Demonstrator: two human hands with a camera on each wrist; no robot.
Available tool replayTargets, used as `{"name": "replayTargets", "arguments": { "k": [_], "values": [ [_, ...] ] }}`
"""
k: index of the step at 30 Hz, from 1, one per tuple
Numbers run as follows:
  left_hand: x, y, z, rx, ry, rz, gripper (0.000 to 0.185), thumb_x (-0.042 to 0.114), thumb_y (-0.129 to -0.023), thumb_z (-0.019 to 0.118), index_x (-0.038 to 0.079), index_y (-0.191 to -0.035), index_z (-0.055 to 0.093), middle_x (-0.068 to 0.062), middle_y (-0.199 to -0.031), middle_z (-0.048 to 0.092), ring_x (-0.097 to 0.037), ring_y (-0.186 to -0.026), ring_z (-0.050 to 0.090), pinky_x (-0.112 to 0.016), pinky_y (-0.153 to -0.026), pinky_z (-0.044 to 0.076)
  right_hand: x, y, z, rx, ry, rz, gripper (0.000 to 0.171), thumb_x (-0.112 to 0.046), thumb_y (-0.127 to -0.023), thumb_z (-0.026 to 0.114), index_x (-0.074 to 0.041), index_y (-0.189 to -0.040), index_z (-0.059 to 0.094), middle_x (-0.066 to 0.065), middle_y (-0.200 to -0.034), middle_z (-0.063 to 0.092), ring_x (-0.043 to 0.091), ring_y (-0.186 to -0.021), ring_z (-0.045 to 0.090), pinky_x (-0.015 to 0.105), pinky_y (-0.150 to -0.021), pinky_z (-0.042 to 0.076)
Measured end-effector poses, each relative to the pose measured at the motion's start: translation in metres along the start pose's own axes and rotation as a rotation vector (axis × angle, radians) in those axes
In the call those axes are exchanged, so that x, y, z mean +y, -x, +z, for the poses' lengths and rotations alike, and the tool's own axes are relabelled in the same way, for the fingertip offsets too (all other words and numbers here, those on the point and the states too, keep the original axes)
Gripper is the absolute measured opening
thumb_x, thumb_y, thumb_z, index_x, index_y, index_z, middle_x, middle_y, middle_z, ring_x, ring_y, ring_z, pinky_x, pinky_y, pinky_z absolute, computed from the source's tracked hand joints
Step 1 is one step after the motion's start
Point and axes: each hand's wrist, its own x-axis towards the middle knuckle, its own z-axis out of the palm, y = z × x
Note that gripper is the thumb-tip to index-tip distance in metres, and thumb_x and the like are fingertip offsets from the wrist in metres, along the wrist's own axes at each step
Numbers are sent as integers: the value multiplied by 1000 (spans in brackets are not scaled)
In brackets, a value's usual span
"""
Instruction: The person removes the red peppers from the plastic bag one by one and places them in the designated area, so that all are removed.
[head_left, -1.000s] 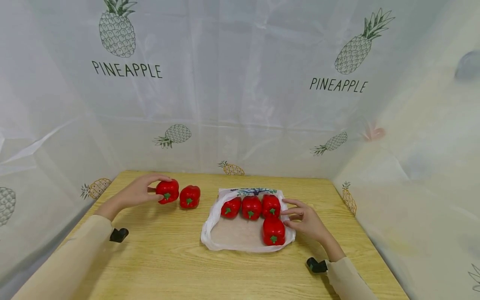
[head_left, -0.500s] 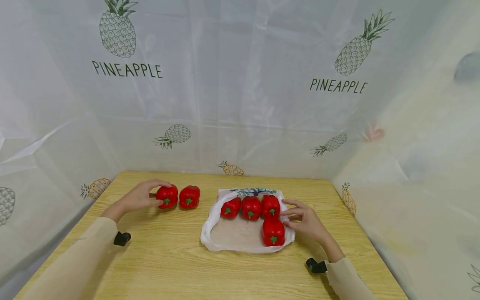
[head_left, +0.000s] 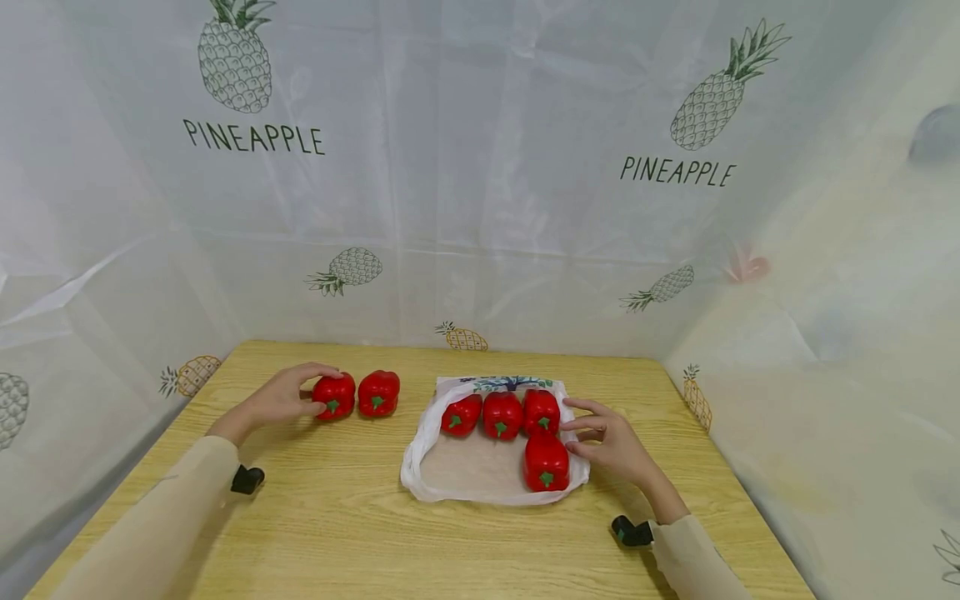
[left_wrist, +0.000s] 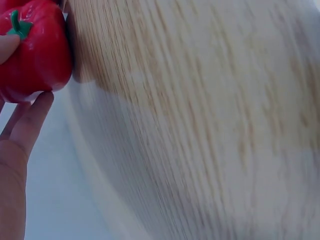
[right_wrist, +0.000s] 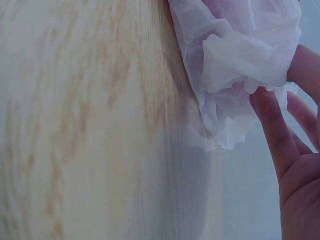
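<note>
While red pepper (head_left: 335, 396) at back left of table (head_left: 337, 517) is gripped by left hand (head_left: 281, 396), thumb and fingers curved round it, second pepper (head_left: 378, 394) is seen just beside. Right edge of white bag (head_left: 421, 446) is touched by right hand (head_left: 611, 442), fingers spread. Four peppers (head_left: 502, 416) are contained: three in row at back, one at front right.

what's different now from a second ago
The left hand and its red pepper came down, apparently onto the table; the hand hasn't let go. The other loose pepper, the white bag with its four peppers, and the right hand at its edge stayed put.
</note>
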Motion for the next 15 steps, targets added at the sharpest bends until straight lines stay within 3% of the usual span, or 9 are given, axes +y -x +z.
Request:
{"name": "replayTargets", "arguments": {
  "k": [7, 15],
  "values": [
    [0, 0, 0, 3, 5, -2, 55, -5, -91, 76, 8, -143, 64, -26, -155, 51, -50, -143, 45, -65, -104, 52, -1, 0, 0, -1, 4, 4, 24, -3, -90, 84, -5, -114, 82, 19, -152, 56, 45, -127, 61, 46, -91, 63],
    [1, -1, 2, 21, 19, 36, 48, -9, -92, 73, 9, -136, 66, -30, -153, 51, -52, -141, 47, -68, -104, 51, 0, 0, 0, -4, 4, 4, 24, -2, -90, 84, -6, -114, 82, 18, -152, 56, 45, -128, 61, 45, -91, 63]
  ]
}}
